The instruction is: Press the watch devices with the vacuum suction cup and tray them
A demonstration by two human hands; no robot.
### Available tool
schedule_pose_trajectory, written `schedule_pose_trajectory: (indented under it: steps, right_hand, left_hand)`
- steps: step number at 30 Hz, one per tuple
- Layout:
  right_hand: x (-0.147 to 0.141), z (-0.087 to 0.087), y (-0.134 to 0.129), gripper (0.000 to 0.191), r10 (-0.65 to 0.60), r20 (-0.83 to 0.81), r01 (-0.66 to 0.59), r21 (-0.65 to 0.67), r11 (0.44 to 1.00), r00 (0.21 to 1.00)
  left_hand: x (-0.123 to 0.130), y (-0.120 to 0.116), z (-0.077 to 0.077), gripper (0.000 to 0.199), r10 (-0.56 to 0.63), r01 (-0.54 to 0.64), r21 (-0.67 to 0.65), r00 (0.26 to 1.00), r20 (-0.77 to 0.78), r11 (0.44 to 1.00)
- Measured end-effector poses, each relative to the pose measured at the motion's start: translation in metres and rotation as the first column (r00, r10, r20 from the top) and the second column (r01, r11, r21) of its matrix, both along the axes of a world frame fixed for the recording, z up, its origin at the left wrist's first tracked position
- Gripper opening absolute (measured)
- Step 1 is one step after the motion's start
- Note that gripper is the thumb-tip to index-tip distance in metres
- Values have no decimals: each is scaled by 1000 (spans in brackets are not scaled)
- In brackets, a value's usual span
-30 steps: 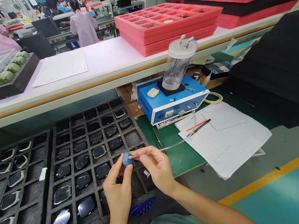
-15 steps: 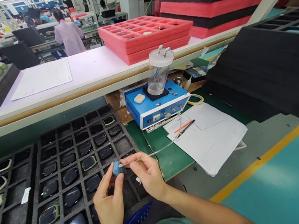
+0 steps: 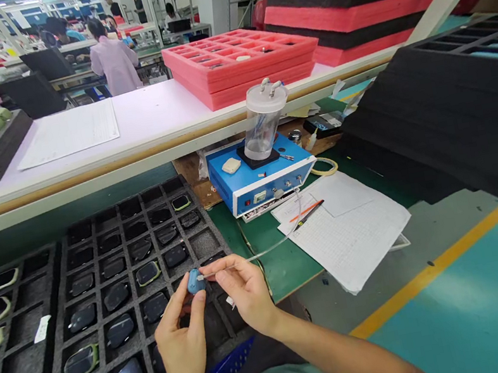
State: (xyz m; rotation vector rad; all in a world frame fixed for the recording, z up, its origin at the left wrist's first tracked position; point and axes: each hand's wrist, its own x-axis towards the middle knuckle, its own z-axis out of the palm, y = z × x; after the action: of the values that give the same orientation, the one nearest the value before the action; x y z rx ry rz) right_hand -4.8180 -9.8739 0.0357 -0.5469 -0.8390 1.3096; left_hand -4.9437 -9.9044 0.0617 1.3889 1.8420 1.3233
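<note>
My left hand (image 3: 181, 333) pinches a small blue rounded piece (image 3: 195, 281) between thumb and fingers, above the dark foam tray (image 3: 104, 321). My right hand (image 3: 245, 290) grips the end of a thin clear tube (image 3: 267, 251), whose pale tip meets the side of the blue piece. From there the tube runs back to the front of a blue box-shaped machine (image 3: 264, 177). On that machine stand a clear cylinder (image 3: 263, 123) and a cream-coloured piece (image 3: 231, 165). Dark glossy watch-like parts, some with green frames, lie in the tray's compartments under and beside my hands.
Papers (image 3: 347, 227) with two pens lie right of my hands. A second foam tray (image 3: 18, 356) is at the left. Behind, a raised shelf (image 3: 144, 112) bears red foam trays (image 3: 241, 62). Black foam stacks (image 3: 439, 114) stand right. People in pink work farther back.
The view has shifted very slightly. Both hands keep the blue piece and the tube end together, with the blue piece turned a little.
</note>
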Motion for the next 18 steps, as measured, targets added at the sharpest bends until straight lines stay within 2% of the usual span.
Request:
schedule_pose_trajectory:
  steps: [14, 17, 18]
  right_hand:
    - [1, 3, -1, 19, 18, 52, -15, -51, 999, 999]
    - [1, 4, -1, 17, 21, 37, -19, -68, 998, 999]
    - [1, 5, 0, 23, 21, 50, -17, -77, 997, 999]
  left_hand:
    - [0, 1, 1, 53, 6, -6, -25, 1000, -4, 1000]
    - [-2, 2, 2, 58, 33, -35, -45, 998, -49, 998]
    - [-2, 1, 2, 59, 29, -32, -38, 996, -84, 999]
